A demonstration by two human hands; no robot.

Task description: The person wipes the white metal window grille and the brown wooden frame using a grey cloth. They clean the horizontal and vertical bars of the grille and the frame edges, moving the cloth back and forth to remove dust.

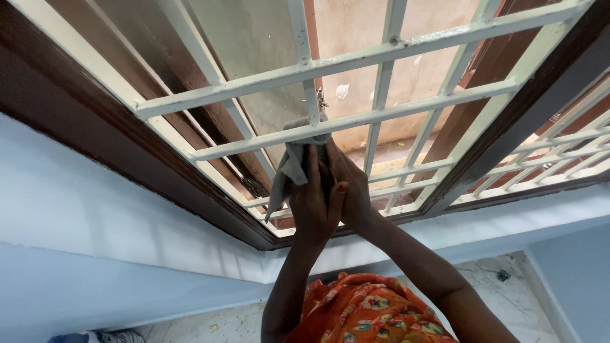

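Observation:
A grey cloth point(289, 164) is wrapped around a horizontal bar of a cream-painted metal window grille point(356, 60). My left hand point(312, 203) presses flat against the cloth, with a loose end hanging down to its left. My right hand point(351, 190) sits just behind and to the right of the left hand, fingers curled onto the same cloth at the bar. Both arms reach up from below. An orange flowered garment point(368, 311) shows between my forearms.
A dark brown wooden window frame point(127, 152) surrounds the grille, with an open shutter on each side. Pale blue walls point(76, 216) run below the sill. A speckled light floor point(508, 298) lies at the bottom. A beige outer wall shows through the bars.

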